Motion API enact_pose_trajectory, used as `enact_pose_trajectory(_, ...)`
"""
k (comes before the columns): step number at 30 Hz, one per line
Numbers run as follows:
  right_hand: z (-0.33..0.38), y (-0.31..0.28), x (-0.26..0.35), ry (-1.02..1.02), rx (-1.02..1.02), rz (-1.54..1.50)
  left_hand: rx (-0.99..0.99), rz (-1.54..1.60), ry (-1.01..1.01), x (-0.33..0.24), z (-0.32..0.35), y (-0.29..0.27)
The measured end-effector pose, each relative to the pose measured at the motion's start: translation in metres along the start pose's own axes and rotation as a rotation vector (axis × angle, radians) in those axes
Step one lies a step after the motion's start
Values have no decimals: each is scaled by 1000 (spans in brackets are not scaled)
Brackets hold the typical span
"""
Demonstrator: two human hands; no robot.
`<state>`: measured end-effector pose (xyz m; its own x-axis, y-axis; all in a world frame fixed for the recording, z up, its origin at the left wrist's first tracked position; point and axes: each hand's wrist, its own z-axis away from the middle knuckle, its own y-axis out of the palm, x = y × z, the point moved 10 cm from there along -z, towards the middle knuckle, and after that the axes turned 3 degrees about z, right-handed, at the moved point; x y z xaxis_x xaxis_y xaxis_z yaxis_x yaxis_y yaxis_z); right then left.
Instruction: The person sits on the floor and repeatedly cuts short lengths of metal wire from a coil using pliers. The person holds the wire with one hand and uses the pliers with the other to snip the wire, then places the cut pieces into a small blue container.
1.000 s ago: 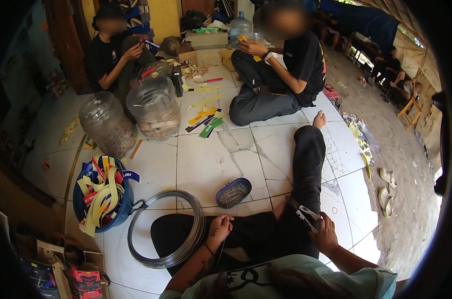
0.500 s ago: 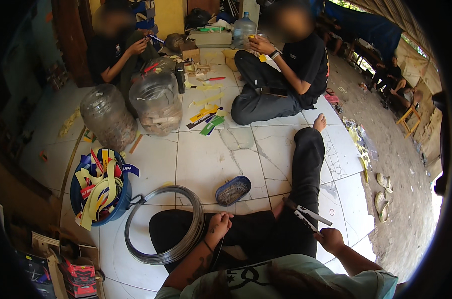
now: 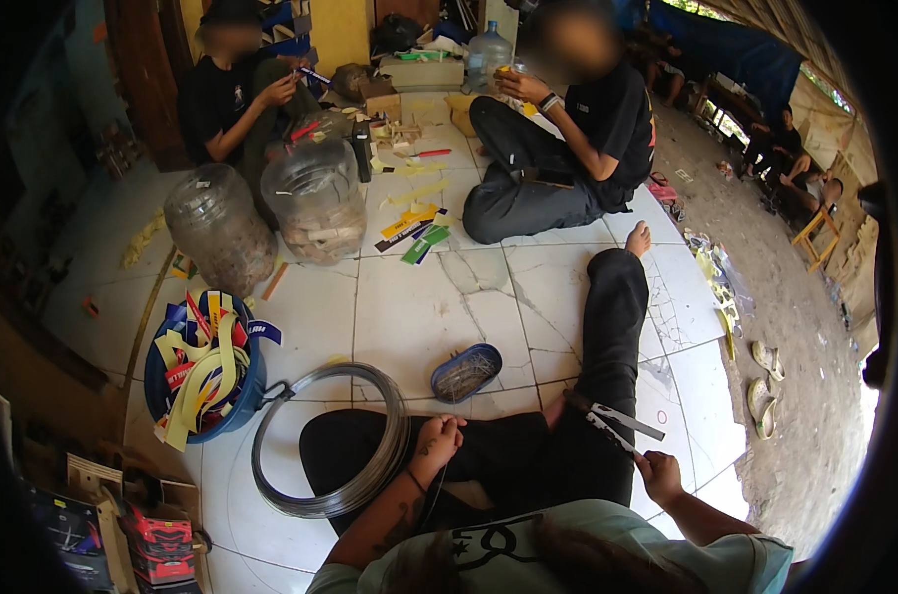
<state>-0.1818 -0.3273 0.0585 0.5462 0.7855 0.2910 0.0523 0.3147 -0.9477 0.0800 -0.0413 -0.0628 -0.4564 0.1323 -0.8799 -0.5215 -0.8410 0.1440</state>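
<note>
A thin wire strand (image 3: 439, 487) is held in the closed fingers of the left hand (image 3: 436, 441), its visible length slanting down toward the body, with the wire coil (image 3: 397, 436) just left of that hand. Well apart to the right, a two-armed hand tool (image 3: 619, 419) is gripped by one arm in the curled fingers of the right hand (image 3: 659, 475), its arms spread, its joined end pointed up and leftward.

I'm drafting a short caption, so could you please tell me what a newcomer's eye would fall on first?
Probably the big wire coil beside the left forearm, then the blue tub of colourful strips farther left. By the right leg, the right hand holds an open, plier-like tool.
</note>
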Motion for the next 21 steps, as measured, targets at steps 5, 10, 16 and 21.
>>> enact_pose_trajectory(5, 7, -1, 2, -86, -136, -195, -6, -15, 3, 0, 0, -2)
enact_pose_trajectory(10, 3, -6, -15, 33, -199, -230, 6, -22, -17, 1, 0, 0)
enact_pose_trajectory(16, -20, -47, 24, -109, -295, -209, 0, 34, 73, -17, 6, 4)
enact_pose_trajectory(21, -45, -78, 91, -219, -295, -122, 134, 117, 511, -83, 40, 48)
